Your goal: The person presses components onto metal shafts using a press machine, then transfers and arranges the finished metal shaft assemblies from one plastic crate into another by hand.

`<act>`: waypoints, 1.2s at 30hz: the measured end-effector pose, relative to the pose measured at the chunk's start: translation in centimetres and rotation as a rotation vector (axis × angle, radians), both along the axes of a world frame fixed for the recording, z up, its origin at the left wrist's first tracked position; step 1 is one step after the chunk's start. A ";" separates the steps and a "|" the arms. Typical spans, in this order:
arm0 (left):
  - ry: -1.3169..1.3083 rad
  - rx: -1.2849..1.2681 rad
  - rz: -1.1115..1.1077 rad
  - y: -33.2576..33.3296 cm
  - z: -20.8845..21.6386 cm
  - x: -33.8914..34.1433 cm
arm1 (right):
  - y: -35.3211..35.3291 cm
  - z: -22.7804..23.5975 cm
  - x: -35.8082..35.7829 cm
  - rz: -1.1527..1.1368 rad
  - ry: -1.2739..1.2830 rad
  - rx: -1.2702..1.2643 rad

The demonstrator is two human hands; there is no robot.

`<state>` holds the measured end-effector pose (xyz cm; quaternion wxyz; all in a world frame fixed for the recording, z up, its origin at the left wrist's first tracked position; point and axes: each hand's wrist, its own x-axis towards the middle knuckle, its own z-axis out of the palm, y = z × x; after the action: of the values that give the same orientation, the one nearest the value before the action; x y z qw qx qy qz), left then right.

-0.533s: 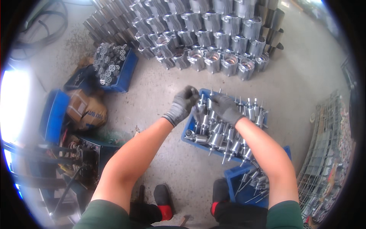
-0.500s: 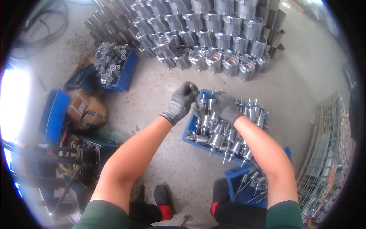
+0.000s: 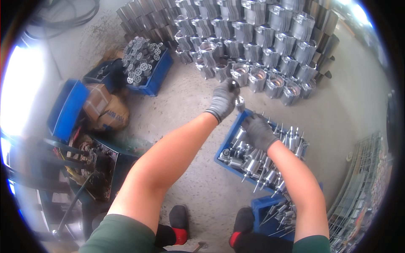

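My left hand [image 3: 224, 99], in a grey work glove, is closed on a motor rotor [image 3: 240, 103], a silvery metal cylinder. It holds the rotor beyond the far left corner of a blue crate [image 3: 231, 169]. Most of the rotor's upper end is hidden by the fingers. Over the far part of that crate, my right hand [image 3: 260, 131], gloved alike, has its fingers curled down among several piled rotors [image 3: 253, 165] with thin shafts. What lies under those fingers is hidden.
Rows of stacked silver motor housings [image 3: 253, 33] stand on the floor ahead. A second blue crate [image 3: 258, 206] holds long-shafted parts near my right foot. Far left are a blue bin [image 3: 157, 78] of round grey parts and a cardboard box [image 3: 97, 100]. Wire mesh [image 3: 356, 177] stands at right.
My left hand has moved forward with the rotor, toward the stacked housings. The right hand stays over the crate. The whole view has shifted a little.
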<state>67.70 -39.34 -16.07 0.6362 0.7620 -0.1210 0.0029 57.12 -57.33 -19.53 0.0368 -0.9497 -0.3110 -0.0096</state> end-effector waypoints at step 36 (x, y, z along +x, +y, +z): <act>-0.408 0.889 -0.583 -3.6 -3.4 -1.5 | -3.9 -4.8 -1.8 -0.069 0.083 0.373</act>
<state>66.25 -42.90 -19.45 0.1927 0.8755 -0.4364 -0.0769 55.34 -61.20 -24.36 0.2244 -0.9361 -0.2693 -0.0291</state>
